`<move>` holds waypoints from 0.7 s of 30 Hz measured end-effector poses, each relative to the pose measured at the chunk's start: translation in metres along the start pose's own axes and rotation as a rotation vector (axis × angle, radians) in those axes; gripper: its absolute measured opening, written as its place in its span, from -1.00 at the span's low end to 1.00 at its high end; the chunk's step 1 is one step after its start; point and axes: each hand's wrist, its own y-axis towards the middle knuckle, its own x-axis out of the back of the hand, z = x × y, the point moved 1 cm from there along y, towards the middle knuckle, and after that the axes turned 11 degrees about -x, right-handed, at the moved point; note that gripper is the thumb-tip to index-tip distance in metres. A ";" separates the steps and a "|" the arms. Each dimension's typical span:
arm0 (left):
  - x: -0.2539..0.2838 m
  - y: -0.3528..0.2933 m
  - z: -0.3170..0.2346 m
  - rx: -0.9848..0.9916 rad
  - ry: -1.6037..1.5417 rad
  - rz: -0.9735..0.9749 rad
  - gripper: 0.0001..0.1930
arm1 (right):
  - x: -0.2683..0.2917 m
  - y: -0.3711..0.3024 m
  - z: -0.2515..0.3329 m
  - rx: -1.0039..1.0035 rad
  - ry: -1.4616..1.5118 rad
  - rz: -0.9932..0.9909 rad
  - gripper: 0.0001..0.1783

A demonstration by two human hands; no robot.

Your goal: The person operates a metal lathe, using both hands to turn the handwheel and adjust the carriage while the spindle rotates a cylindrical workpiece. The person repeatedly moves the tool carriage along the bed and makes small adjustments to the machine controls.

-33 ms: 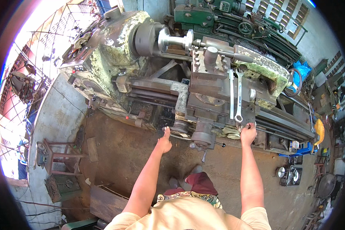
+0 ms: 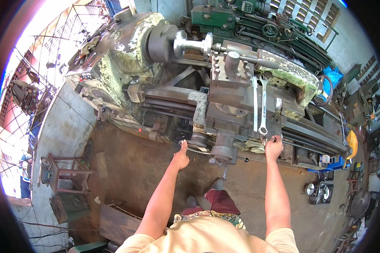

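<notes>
A person's view down onto a large, worn metal lathe, with both bare forearms reaching forward to it. The landmark is the tool post (image 2: 231, 69), a blocky steel mount topped by a round knob.

The left hand (image 2: 181, 159) is on the wearer's side of the tool post and to its left, at the left end of a handwheel (image 2: 198, 141). The handwheel also lies left of the tool post and nearer the wearer, just ahead and to the right of that hand. Its rim runs mostly left to right, and the left hand is clearly the nearer one. This hand is partly curled, one digit pointing up; its other fingers are hidden, so I cannot tell whether it grips the rim.

The right hand (image 2: 273, 147) is on the wearer's side of the tool post and to its right, at the carriage's near edge. Its fingers are bent inward; what they hold, if anything, I cannot tell. Just ahead is the ring end of a wrench (image 2: 264, 107), whose long axis runs from beside the tool post toward the wearer. A flat metal bar (image 2: 255, 103) lies alongside it, between wrench and tool post
</notes>
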 end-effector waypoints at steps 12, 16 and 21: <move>0.008 -0.006 -0.024 0.094 -0.007 -0.069 -0.08 | -0.008 0.001 -0.031 -0.120 0.335 0.138 -0.85; 0.014 -0.005 -0.035 0.128 0.009 -0.169 -0.19 | -0.016 0.001 -0.045 -0.335 0.656 0.227 -0.89; 0.002 0.008 -0.053 0.151 0.148 -0.424 -0.34 | -0.015 0.000 -0.042 -0.443 0.765 0.278 -0.94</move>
